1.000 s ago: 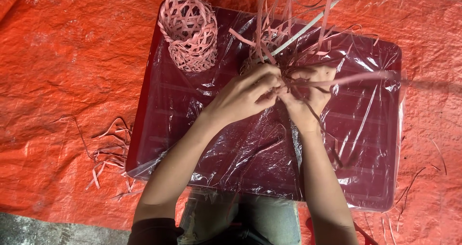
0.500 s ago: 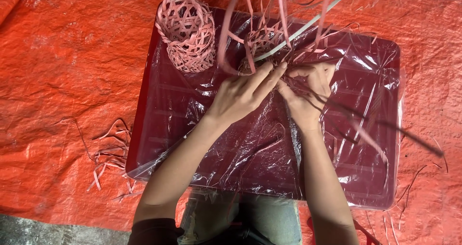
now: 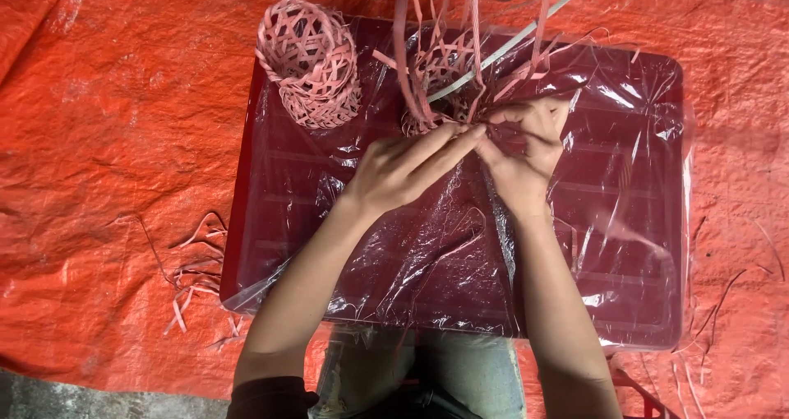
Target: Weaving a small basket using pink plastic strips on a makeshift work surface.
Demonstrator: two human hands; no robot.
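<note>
My left hand and my right hand meet at the far middle of a dark red board wrapped in clear plastic. Both pinch thin pink strips of a half-woven pink basket that stands just beyond my fingers. Its loose strips stick up and fan out toward the top edge. A finished pink openwork basket lies on its side at the board's far left corner, apart from my hands.
An orange tarp covers the ground all around the board. Scraps of pink strip lie on the tarp left of the board, and thin dark strands lie at the right. My knees in jeans show below the board.
The loose strips have swung from the right side up toward the top. My hands have stayed together at the weave, with the fingers shifting slightly.
</note>
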